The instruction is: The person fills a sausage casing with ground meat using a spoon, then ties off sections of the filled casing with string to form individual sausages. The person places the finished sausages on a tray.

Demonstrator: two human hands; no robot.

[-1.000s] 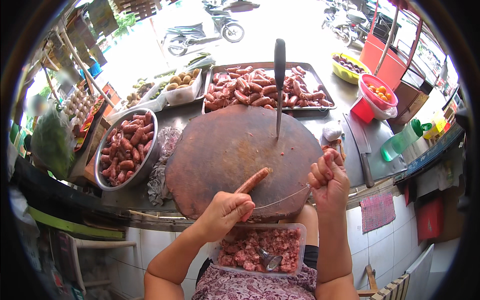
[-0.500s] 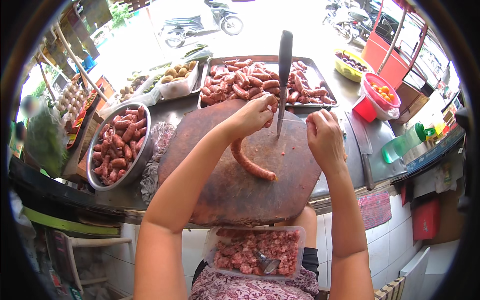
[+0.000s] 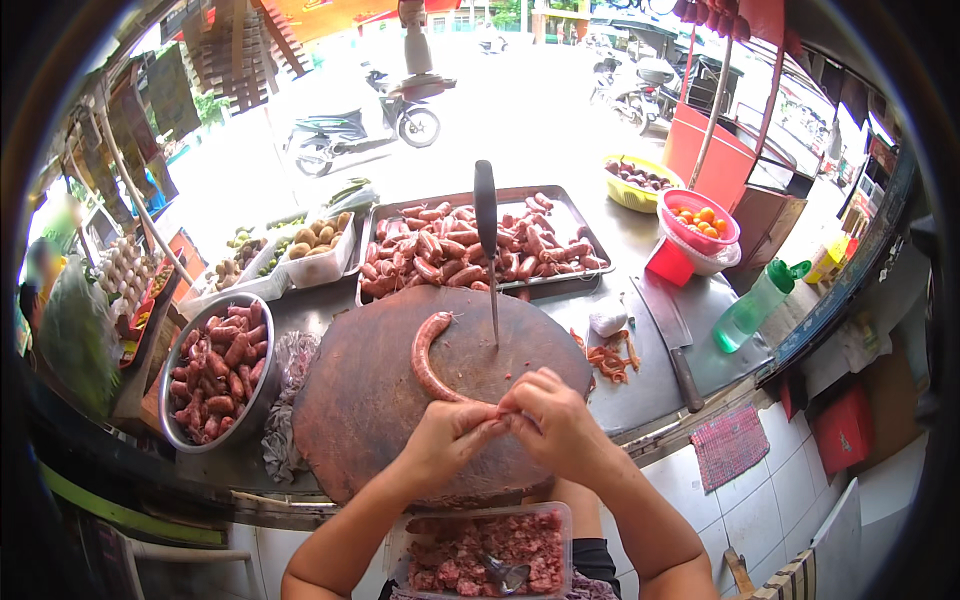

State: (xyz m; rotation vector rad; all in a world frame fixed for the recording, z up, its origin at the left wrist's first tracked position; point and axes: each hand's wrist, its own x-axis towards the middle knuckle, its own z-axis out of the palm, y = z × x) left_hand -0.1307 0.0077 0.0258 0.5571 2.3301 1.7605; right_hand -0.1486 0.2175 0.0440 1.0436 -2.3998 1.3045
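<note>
A long curved sausage lies on the round wooden chopping board, its far tip pointing away from me. My left hand is closed on the near end of this sausage. My right hand pinches at that same end, its fingertips against my left fingers; any string between them is hidden. A knife stands upright, point down in the board, beyond my hands. Below the board, a clear tub of minced meat with a metal funnel-like tool rests on my lap.
Behind the board sit a tray of sausages and tubs of produce. A metal bowl of sausages is left. At right are a cleaver, green bottle, pink basket and casing scraps.
My hands have dropped back toward me and come together, where before a thin strand stretched between them. The sausage now curves away across the board. The view has tilted upward.
</note>
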